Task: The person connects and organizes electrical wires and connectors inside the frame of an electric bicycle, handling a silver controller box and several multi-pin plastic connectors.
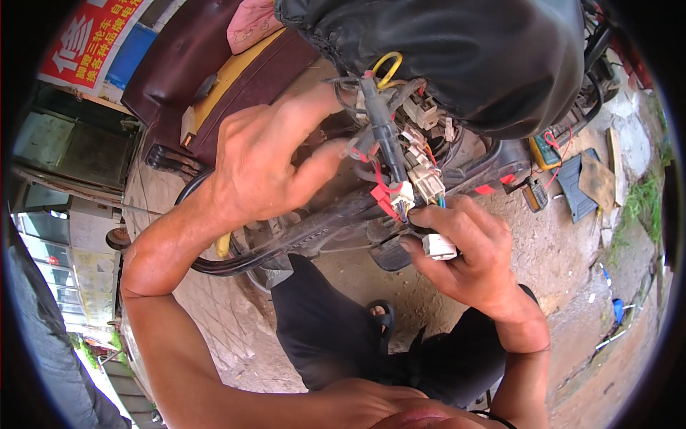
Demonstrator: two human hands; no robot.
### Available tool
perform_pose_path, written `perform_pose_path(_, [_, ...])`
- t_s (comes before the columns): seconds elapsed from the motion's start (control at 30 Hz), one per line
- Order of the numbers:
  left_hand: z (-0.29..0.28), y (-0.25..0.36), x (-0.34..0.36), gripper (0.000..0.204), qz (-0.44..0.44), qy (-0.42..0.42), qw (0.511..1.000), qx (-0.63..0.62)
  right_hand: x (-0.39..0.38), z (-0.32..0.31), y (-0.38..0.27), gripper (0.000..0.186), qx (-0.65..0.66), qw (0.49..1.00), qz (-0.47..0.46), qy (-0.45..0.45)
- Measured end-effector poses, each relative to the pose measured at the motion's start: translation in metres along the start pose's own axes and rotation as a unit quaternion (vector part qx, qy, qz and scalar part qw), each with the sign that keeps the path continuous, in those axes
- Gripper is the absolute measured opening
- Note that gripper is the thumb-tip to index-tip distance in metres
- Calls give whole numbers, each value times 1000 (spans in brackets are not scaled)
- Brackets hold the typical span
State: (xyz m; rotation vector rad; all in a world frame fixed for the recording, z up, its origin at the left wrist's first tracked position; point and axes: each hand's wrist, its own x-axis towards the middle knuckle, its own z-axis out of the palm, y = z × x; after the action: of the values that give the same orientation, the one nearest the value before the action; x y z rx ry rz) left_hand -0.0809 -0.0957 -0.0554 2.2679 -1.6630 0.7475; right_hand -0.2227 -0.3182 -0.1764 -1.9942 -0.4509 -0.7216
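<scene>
A bundle of wires [382, 132] with black-taped leads hangs in front of me below a black cover. My left hand [268, 161] reaches into its left side, thumb and fingers curled around thin wires; the fingertips are partly hidden. Between the thumb and fingers of my right hand [471, 250] sits a white plug connector [439, 247]. Just above that hand hang a white connector with a red clip [400, 196] and a larger off-white connector [427, 182]. More pale connectors [421, 111] cluster higher up, and a yellow wire [388, 70] loops at the top.
The black cover [493, 64] fills the top. A dark metal frame tube [307, 232] crosses under the wires. A maroon seat [186, 79] stands at left. On the ground at right lie a yellow multimeter [545, 151] with red leads and a dark panel [575, 189].
</scene>
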Motion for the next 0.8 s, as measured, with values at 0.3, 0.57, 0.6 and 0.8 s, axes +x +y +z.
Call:
perform_pose_path(0.3, [-2, 5, 0, 35, 145, -128, 980, -51, 2, 7, 6, 27, 82, 993, 43, 68])
perform_pose_path(0.57, [12, 18, -6, 41, 143, -94, 980, -98, -7, 18, -5, 23, 331, 909, 248, 47])
perform_pose_path(0.6, [15, 21, -5, 39, 145, -74, 982, -95, -6, 21, -8, 23, 331, 909, 248, 48])
perform_pose_path(0.8, [13, 11, -5, 35, 222, -110, 964, -99, -6, 26, -10, 21, 406, 870, 270, 73])
